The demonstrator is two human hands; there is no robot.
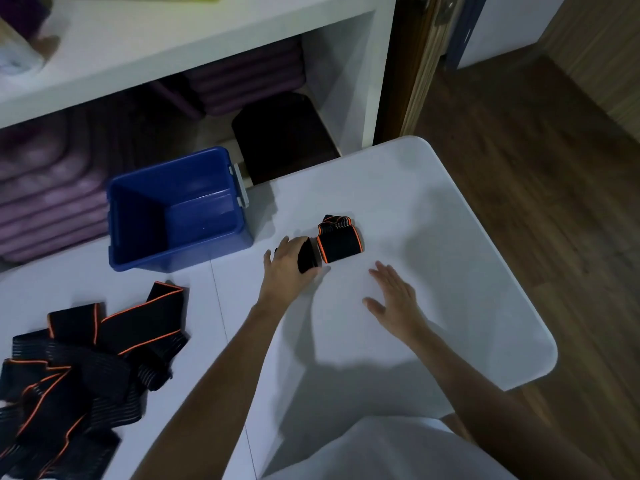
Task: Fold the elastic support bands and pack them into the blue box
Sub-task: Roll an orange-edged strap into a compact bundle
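Note:
The blue box [180, 209] stands open and empty on the white table [433, 209], left of centre. My left hand [287, 268] grips a folded black band [307, 255] just right of the box. Beside it lies another folded black band with orange edging [339, 244]. My right hand [394, 299] hovers flat over the table, fingers spread, holding nothing. A heap of unfolded black-and-orange bands [79, 365] lies at the table's front left.
A white shelf unit [207, 36] stands behind the table, with purple mats [52, 195] and a dark item [284, 133] stored beneath. Wooden floor [554, 168] lies to the right. The table's right edge is rounded.

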